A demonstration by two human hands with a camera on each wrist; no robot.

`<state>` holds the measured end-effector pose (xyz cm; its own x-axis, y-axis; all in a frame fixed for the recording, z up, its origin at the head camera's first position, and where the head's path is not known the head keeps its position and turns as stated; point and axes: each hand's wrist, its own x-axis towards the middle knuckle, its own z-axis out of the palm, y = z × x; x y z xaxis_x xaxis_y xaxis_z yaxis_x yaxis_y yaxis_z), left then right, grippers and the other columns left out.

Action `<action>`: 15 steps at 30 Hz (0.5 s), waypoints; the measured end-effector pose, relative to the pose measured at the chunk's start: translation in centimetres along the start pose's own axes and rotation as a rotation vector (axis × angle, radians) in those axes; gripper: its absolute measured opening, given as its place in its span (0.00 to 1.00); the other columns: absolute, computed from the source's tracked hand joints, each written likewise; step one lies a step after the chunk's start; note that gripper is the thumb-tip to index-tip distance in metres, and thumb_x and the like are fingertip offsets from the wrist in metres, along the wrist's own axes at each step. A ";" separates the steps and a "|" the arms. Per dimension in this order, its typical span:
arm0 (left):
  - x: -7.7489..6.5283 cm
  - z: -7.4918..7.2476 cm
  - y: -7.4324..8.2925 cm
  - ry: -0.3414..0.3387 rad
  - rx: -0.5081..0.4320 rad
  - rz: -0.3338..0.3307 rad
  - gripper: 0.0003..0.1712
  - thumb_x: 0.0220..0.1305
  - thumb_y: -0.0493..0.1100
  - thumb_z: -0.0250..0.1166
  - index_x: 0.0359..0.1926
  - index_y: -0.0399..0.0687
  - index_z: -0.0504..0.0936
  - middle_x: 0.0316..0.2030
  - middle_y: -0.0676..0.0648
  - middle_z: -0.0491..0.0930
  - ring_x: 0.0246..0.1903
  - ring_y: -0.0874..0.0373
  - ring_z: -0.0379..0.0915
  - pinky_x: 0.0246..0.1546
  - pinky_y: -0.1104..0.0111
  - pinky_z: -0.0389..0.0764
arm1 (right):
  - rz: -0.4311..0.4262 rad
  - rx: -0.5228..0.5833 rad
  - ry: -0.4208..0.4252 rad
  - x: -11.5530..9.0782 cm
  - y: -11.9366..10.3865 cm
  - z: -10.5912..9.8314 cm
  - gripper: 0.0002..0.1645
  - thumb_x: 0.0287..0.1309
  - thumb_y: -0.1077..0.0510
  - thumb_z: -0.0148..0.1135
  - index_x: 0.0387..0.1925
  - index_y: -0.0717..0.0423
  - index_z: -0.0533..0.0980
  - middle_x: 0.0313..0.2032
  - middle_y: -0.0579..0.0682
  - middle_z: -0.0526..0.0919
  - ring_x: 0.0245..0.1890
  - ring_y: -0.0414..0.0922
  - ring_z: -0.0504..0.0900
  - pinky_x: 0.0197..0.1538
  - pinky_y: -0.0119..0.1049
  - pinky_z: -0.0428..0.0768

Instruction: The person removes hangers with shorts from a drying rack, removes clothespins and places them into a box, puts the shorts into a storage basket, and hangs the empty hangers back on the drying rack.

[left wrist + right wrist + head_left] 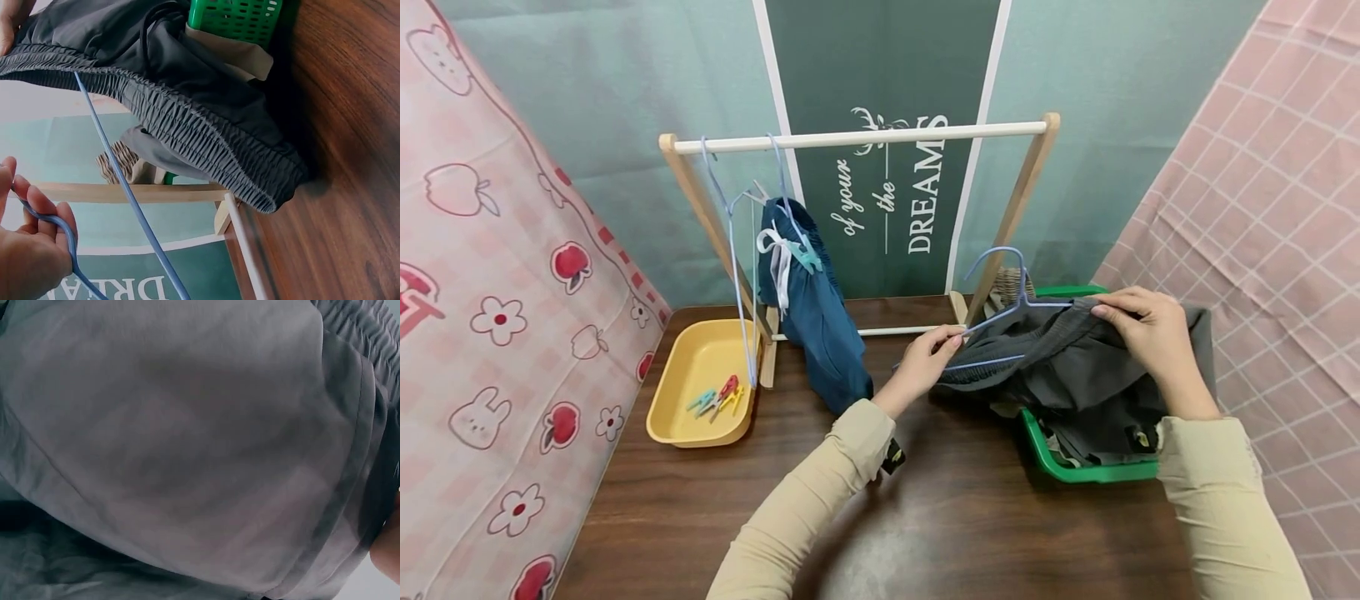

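Observation:
Between the fingers of my left hand [927,363] is a light blue wire hanger [1022,287], held by its left shoulder in the head view, hook upward. Dark grey elastic-waist trousers [1097,354] are draped over the green basket [1097,475]. My right hand [1153,337] pinches their waistband between thumb and fingers. In the left wrist view, the far end of the hanger [119,165] runs into the opening of the gathered waistband [181,122]. Grey cloth of the trousers [187,444] fills the right wrist view, with only a bit of finger [386,550] showing.
A rack with a white rail [865,137] stands behind. Blue trousers [820,325] hang there, with a teal clothespin [806,257] on them, beside a bare hanger [731,212]. The yellow tray [696,429] on the left holds several clothespins [728,387]. Other clothes lie in the green basket.

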<state>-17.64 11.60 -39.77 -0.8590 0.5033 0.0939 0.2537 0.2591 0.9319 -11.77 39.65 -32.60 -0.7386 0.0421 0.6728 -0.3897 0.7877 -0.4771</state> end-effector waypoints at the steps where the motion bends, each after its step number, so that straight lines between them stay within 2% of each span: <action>1: 0.0 0.0 0.0 0.002 -0.007 0.001 0.19 0.74 0.46 0.50 0.58 0.47 0.77 0.55 0.44 0.79 0.51 0.53 0.76 0.50 0.66 0.77 | 0.023 0.004 0.021 0.1 -0.1 0.0 0.07 0.53 0.69 0.66 0.31 0.74 0.83 0.31 0.06 0.70 0.34 0.10 0.67 0.40 0.10 0.63; 3: 0.0 0.1 -0.2 0.009 -0.015 0.006 0.18 0.74 0.45 0.50 0.57 0.47 0.78 0.54 0.43 0.79 0.51 0.53 0.76 0.49 0.67 0.76 | 0.089 0.010 0.080 0.2 0.0 0.0 0.07 0.53 0.69 0.66 0.31 0.75 0.82 0.29 0.06 0.70 0.33 0.10 0.68 0.40 0.10 0.64; 4: 0.1 0.1 -0.3 0.013 -0.020 0.010 0.18 0.74 0.45 0.50 0.57 0.46 0.78 0.55 0.42 0.79 0.51 0.52 0.76 0.48 0.67 0.76 | 0.131 0.017 0.117 0.3 0.1 -0.1 0.05 0.53 0.70 0.66 0.31 0.71 0.84 0.29 0.07 0.71 0.32 0.11 0.69 0.39 0.10 0.64; 5: 0.1 0.0 -0.5 0.017 -0.026 0.015 0.18 0.74 0.45 0.50 0.58 0.46 0.78 0.55 0.42 0.79 0.51 0.52 0.76 0.48 0.68 0.75 | 0.179 0.029 0.156 0.4 0.3 -0.3 0.04 0.53 0.69 0.66 0.31 0.64 0.86 0.28 0.08 0.72 0.31 0.12 0.69 0.39 0.11 0.64; 8: 0.0 -0.1 -1.1 0.041 -0.024 0.029 0.19 0.74 0.45 0.49 0.57 0.45 0.78 0.55 0.42 0.79 0.48 0.51 0.75 0.45 0.69 0.74 | 0.351 0.115 0.279 0.8 1.1 -1.1 0.15 0.54 0.68 0.65 0.26 0.43 0.85 0.24 0.13 0.75 0.29 0.15 0.72 0.37 0.12 0.66; 10: 0.0 -0.3 -1.4 0.064 -0.019 0.027 0.18 0.74 0.45 0.49 0.57 0.45 0.78 0.54 0.43 0.80 0.46 0.52 0.74 0.44 0.69 0.73 | 0.495 0.274 0.365 1.1 1.5 -1.9 0.21 0.55 0.68 0.65 0.24 0.35 0.83 0.22 0.20 0.78 0.27 0.20 0.74 0.36 0.14 0.68; 13: -0.2 -0.5 -1.6 0.093 -0.026 0.012 0.18 0.74 0.45 0.50 0.57 0.45 0.79 0.53 0.42 0.80 0.43 0.55 0.72 0.42 0.70 0.71 | 0.691 0.584 0.529 1.4 1.9 -3.0 0.17 0.53 0.69 0.65 0.21 0.43 0.84 0.20 0.32 0.83 0.24 0.27 0.77 0.31 0.15 0.73; 15: -0.2 -0.6 -1.7 0.104 -0.036 -0.004 0.18 0.73 0.45 0.50 0.56 0.46 0.79 0.51 0.42 0.80 0.40 0.56 0.70 0.41 0.70 0.70 | 0.759 0.755 0.649 1.5 2.2 -3.6 0.11 0.51 0.70 0.66 0.21 0.53 0.85 0.19 0.39 0.84 0.21 0.31 0.78 0.28 0.17 0.75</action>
<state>-18.14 10.53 -41.18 -0.9020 0.4135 0.1238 0.2353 0.2304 0.9442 -11.75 43.65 -30.54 -0.5912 0.7946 0.1386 -0.3613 -0.1073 -0.9263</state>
